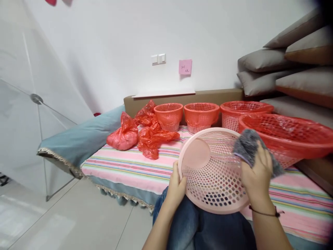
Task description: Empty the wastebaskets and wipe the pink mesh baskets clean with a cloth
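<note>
A pale pink plastic basket [200, 154] with holed sides rests tilted on my lap, its open mouth turned toward me. My left hand [177, 184] grips its rim at the left, thumb on the near side. In my right hand [257, 170] is a grey fluffy cloth [247, 144], bunched under the fingers at the basket's right rim. Part of that rim is hidden behind the cloth and hand. Just behind, on the right, stands a wide basket [288, 142] lined with a red plastic bag.
Along the back stand red-lined baskets [169, 113]. Red plastic bags [123, 133] lie on the striped cover [117, 166] to the left. Grey cushions [265, 60] are piled at the right. A white folding panel [26, 114] leans at the far left.
</note>
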Demonstrator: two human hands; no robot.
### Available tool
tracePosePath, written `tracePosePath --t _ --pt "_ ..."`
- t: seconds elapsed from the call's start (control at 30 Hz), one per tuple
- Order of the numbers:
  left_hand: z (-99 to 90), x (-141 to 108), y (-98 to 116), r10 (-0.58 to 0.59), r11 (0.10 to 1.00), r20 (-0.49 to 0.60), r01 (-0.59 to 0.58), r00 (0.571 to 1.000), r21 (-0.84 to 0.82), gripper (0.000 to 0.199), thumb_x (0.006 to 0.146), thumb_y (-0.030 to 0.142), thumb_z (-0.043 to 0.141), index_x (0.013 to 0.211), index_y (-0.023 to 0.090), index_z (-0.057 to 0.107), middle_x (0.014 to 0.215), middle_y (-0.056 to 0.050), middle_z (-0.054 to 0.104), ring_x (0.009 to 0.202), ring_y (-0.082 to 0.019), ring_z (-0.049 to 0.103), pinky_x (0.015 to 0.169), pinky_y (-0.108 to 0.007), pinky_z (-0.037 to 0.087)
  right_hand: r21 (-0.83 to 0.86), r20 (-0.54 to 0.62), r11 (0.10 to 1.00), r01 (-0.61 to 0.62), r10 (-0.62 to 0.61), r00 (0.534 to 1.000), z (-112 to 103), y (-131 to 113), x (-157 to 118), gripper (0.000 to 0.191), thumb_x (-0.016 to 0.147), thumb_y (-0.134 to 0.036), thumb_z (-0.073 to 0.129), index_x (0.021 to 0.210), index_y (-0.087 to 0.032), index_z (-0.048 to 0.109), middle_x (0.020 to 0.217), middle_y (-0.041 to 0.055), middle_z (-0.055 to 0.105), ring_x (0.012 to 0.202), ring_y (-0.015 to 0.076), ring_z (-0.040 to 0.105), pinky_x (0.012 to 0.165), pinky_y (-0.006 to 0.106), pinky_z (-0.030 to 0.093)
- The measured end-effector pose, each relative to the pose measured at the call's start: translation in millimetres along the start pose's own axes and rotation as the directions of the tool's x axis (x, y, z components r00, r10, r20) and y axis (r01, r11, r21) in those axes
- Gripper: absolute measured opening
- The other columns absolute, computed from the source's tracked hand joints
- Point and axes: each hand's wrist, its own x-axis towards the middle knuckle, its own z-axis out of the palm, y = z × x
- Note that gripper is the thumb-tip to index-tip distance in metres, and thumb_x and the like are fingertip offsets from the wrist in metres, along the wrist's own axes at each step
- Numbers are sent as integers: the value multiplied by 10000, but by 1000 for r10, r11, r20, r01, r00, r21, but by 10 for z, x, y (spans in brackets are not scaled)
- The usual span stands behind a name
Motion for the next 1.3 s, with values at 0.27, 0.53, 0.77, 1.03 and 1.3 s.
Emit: tracePosePath --t 0.27,0.53,0.77,1.03,1.3 --pt "50 46 -91 22 997 9 -23 1000 70 595 775 90 446 1356 197 372 1343 -106 542 1283 -231 500 1122 -423 359 162 419 756 634 -634 650 322 -971 352 768 645 -108 487 1388 -293 534 1501 -32 478 1480 317 220 1199 620 124" --pt "76 76 -153 45 995 -18 -43 999 95 571 854 173 456 1409 190 325 1428 -128 483 1367 -239 438 1166 -422 309 43 269 941 335 -334 903 200 -605 449 726 713 -107 446 1427 -235 483 1522 20 452 1487 317 224 1172 677 67" --pt "13 36 -269 43 991 2 -43 999 130 619 880 211 495 1459 205 277 1502 -139 417 1423 -256 379 1187 -439 280 147 -4 936 -319 323 946 -74 189 402 504 889 -489 466 1170 -129 678 1159 195 698 1138 344 609 998 498 426" --pt "14 67 -241 48 991 56 -55 997 124 578 874 225 474 1429 203 312 1437 -142 487 1372 -257 448 1139 -448 355 -24 100 977 213 -210 973 209 -393 554 567 755 -185 492 1313 -184 591 1427 93 552 1352 333 415 1147 586 246" --pt "-300 247 -332 129 986 1 -129 992 103 589 855 298 528 1418 209 377 1471 -131 466 1409 -287 403 1185 -494 293 166 437 758 631 -630 642 313 -1012 484 741 681 -86 467 1397 -267 530 1488 -52 493 1461 250 263 1234 513 95"
